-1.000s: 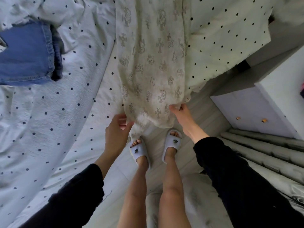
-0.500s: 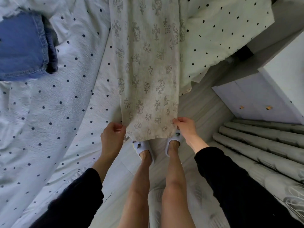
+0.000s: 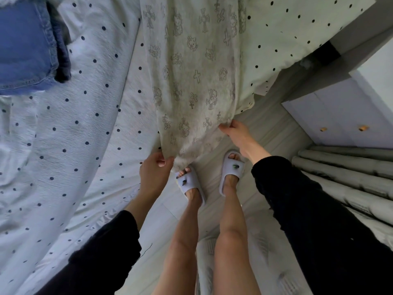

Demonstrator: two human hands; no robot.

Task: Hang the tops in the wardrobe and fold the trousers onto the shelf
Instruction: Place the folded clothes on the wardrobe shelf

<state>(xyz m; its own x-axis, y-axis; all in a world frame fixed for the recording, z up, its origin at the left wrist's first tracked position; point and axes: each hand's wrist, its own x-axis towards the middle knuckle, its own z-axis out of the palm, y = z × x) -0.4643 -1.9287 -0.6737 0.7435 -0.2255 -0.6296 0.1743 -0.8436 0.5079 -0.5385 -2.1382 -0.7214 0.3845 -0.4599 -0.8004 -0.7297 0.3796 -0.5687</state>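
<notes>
Both hands pinch the near hem of the trousers (image 3: 191,77): the left hand (image 3: 154,169) curls round the lower left corner, the right hand (image 3: 236,130) grips the right corner, a little higher. Pale cloth printed with crosses and cats runs from that hem up across the bed (image 3: 74,145), lying flat on the dotted cover, its hem hanging past the bed's edge above 2 slippers (image 3: 231,173) on the floor. Folded jeans (image 3: 23,50) lie on the bed at the far left, well apart. White drawers (image 3: 340,116) stand to the right.
</notes>
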